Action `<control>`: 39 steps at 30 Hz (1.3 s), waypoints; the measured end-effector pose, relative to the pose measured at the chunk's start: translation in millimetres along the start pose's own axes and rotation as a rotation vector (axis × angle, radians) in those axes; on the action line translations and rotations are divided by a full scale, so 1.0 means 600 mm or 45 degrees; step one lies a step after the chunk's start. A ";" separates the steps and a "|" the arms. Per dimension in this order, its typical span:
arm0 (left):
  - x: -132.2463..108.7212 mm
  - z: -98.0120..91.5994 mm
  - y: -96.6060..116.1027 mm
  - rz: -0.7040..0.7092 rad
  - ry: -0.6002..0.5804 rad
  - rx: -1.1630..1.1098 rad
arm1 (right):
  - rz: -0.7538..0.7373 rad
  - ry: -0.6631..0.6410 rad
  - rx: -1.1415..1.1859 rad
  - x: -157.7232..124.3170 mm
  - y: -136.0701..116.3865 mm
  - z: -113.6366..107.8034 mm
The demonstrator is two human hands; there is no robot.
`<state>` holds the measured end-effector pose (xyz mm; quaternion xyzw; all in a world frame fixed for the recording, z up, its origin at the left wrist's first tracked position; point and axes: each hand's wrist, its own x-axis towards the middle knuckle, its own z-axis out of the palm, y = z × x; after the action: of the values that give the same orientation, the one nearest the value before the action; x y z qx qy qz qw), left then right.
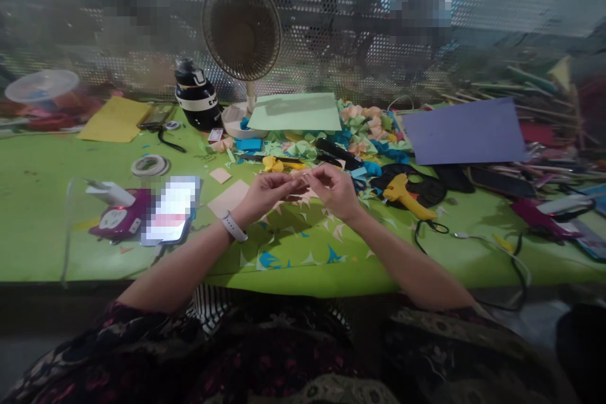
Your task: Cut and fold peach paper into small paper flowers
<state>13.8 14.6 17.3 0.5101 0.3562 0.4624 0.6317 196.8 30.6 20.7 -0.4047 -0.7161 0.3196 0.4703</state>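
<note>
My left hand (267,192) and my right hand (337,189) meet over the middle of the green table (42,202). Between their pinched fingertips is a small pale piece of paper (305,178). Both hands have fingers curled and pressed on it. A white watch (233,227) is on my left wrist. Below the hands lie several small paper scraps (303,246), pale, white and blue. A peach paper square (230,197) lies just left of my left hand.
A yellow glue gun (406,196) lies right of my hands, its cable trailing to the edge. A phone (173,209) and a magenta device (120,218) sit left. Behind are a desk fan (241,28), a black bottle (195,96), green sheet (296,112), purple sheet (466,132), folded paper pieces (364,123).
</note>
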 end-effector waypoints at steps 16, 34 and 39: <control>-0.003 -0.002 0.013 -0.252 -0.112 -0.073 | -0.029 -0.420 -0.122 0.011 0.003 -0.019; 0.004 -0.020 0.003 -0.218 -0.177 0.078 | 0.043 -0.629 -0.048 0.013 -0.010 -0.029; 0.002 -0.017 0.002 -0.190 -0.110 0.116 | 0.167 -0.718 0.001 0.014 -0.015 -0.031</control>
<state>4.5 19.2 16.2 0.5298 0.3864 0.3748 0.6554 209.7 35.5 38.2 -0.3453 -0.7907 0.4496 0.2311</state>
